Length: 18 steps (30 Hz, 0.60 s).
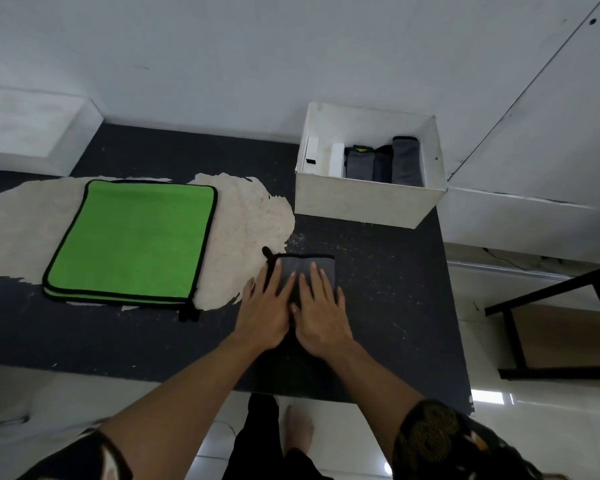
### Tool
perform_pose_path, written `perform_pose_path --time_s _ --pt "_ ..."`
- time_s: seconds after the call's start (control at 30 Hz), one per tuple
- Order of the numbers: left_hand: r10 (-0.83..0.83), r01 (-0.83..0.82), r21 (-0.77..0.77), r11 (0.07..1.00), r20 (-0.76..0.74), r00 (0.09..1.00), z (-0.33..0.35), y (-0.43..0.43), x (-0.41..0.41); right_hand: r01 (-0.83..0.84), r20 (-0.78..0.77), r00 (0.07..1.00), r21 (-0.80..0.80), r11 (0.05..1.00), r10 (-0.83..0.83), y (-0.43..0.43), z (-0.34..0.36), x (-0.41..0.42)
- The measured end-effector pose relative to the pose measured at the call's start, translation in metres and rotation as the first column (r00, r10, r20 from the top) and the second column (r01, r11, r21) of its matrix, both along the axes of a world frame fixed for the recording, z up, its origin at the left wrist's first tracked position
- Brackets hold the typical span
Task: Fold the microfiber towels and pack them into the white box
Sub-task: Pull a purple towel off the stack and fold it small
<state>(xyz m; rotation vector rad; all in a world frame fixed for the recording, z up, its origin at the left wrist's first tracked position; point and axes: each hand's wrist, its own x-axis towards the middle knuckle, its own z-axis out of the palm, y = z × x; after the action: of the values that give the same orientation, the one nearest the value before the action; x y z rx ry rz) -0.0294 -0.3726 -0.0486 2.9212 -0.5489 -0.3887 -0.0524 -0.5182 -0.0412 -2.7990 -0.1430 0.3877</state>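
Note:
A small folded grey towel (307, 266) with black trim lies on the dark table near the middle. My left hand (265, 313) and my right hand (321, 315) press flat on it side by side, fingers spread. A stack of green towels (132, 240) with black edging lies flat to the left. The white box (368, 199) stands at the back right, and three folded grey towels (383, 162) stand upright inside it along its right side.
The dark table (388, 306) has a worn pale patch (246, 220) under and around the green stack. White walls rise behind. A black-framed wooden piece of furniture (551, 330) stands off the table's right edge. White pieces (326, 155) sit in the box's left part.

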Motion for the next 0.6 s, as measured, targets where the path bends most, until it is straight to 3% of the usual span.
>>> perform_pose_path --time_s 0.07,0.2,0.6 --pt "-0.003 0.005 0.045 0.999 -0.048 0.999 -0.012 0.013 -0.003 -0.029 -0.082 0.996 -0.076 0.997 0.023 -0.004 -0.011 0.0" --pt "0.0 0.002 0.084 0.996 -0.019 1.0 -0.019 0.02 -0.003 -0.012 -0.101 0.995 -0.151 0.988 -0.003 -0.014 -0.018 -0.001" --pt "0.001 0.006 0.117 0.993 -0.06 0.998 -0.011 0.017 0.001 0.062 -0.097 0.992 -0.182 0.981 -0.08 -0.019 0.0 0.023"
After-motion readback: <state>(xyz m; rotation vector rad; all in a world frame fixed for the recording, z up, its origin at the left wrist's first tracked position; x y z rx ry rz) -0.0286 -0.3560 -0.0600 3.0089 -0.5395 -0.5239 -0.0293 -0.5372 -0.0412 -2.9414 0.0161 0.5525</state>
